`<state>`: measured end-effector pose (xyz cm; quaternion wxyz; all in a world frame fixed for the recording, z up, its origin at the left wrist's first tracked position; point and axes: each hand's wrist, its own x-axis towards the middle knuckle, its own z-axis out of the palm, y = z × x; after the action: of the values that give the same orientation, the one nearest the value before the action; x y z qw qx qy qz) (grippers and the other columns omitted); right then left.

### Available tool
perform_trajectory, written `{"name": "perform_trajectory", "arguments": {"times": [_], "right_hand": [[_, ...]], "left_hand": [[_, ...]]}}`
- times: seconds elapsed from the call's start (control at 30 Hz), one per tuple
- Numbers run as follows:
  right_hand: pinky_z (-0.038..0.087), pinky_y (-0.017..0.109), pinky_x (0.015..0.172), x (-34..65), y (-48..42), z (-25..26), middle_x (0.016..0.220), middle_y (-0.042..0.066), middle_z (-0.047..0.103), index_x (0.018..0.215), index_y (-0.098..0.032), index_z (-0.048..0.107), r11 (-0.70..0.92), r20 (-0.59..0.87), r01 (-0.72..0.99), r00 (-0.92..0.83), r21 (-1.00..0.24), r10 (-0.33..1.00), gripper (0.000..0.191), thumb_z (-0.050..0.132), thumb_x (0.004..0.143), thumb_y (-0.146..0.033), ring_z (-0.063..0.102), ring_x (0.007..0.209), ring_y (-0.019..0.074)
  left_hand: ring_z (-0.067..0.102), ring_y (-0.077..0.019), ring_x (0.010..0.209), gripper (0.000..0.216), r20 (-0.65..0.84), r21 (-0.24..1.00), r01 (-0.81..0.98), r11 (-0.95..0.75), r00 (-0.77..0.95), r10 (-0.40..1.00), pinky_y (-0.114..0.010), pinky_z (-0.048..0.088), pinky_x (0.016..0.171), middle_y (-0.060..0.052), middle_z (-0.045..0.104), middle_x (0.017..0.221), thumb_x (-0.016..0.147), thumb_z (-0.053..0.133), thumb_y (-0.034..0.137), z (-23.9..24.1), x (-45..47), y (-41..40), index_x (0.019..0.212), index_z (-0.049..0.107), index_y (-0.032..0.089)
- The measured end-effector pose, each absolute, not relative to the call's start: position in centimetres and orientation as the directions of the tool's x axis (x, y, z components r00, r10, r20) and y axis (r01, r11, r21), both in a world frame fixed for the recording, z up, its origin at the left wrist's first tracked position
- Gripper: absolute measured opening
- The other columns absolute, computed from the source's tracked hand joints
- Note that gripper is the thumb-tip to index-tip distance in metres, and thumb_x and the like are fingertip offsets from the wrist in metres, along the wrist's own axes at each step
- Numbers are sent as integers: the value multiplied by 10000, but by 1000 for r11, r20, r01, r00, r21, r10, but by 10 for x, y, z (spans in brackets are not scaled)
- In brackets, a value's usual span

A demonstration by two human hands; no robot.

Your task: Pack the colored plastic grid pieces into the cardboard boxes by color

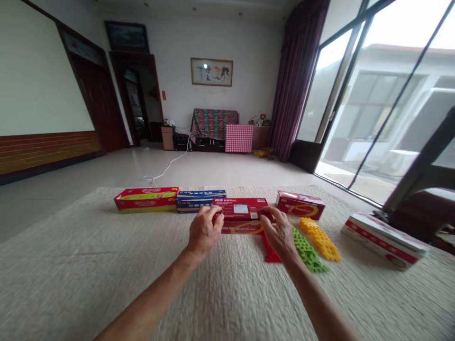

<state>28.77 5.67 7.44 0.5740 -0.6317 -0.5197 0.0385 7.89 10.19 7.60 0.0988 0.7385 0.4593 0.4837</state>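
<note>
A long red carton point(241, 209) is held level just above a beige textured cloth point(106, 265). My left hand point(204, 231) grips its left end and my right hand point(279, 232) grips its right end, fingers wrapped round it. Right under it lies a second red box point(241, 228) with a yellow oval. Just right of my right hand lie three lattice strips side by side: red point(270, 253), green point(308, 251) and yellow point(321, 239).
Along the cloth's far edge lie a red-and-green box point(146, 199), a blue box point(197, 200) and another red box point(300, 204). A white-and-red box point(386, 239) sits at the right. Beyond is tiled floor with a white cable point(167, 166), a covered cabinet and glass doors.
</note>
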Motion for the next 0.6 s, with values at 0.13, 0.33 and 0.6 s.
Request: {"name": "perform_trajectory", "arguments": {"times": [0.13, 0.33, 0.6], "right_hand": [[477, 392, 797, 262, 19, 50, 980, 73, 605, 939, -220, 675, 174, 474, 566, 442, -806, 762, 324, 541, 686, -371, 581, 858, 231], [490, 399, 820, 249, -11, 29, 1019, 89, 577, 1003, -212, 656, 91, 352, 501, 456, -860, 818, 397, 544, 631, -293, 576, 927, 253], [394, 427, 1005, 248, -3, 20, 1216, 91, 553, 1153, -204, 573, 172, 364, 440, 401, -882, 841, 578, 475, 583, -204, 493, 1154, 273]], "left_hand": [[617, -222, 883, 217, 600, 586, 643, -493, 65, 798, -327, 487, 834, -68, 637, 949, 814, 569, 283, 51, 48, 55, 985, 691, 227], [575, -246, 976, 308, 642, 641, 520, -565, 40, 766, -363, 493, 872, -90, 569, 996, 762, 607, 273, 20, 42, 38, 1054, 656, 187], [347, -262, 1339, 557, 552, 816, 147, -559, 89, 829, -445, 254, 1131, -93, 394, 1431, 797, 512, 243, -10, 52, 48, 1344, 414, 205]]}}
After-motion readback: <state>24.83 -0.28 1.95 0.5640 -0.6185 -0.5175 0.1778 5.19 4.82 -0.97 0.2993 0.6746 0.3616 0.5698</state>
